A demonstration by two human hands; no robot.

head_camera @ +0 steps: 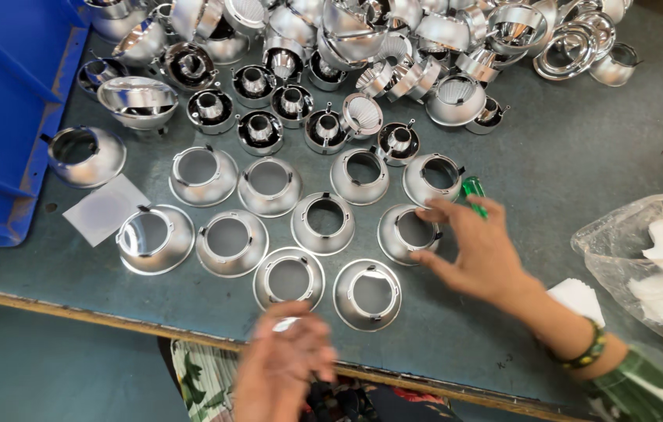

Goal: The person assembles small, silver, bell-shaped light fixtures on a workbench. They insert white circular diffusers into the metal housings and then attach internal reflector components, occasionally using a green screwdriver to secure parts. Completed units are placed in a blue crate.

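The right hand, fingers spread, touches a thin, likely light and slippery silver reflector cup, best gripped by its rim; the blurred left hand pinches something small and white.

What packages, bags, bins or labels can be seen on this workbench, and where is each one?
Clear plastic bag: right edge of the table, crumpled, with white pieces inside.
Blue plastic bin: left edge, only part in view.
Translucent white square sheet: flat on the table by the bin, beside the silver reflector cups.
White paper piece: next to the right hand's wrist.
No labels, signs or screens are visible.
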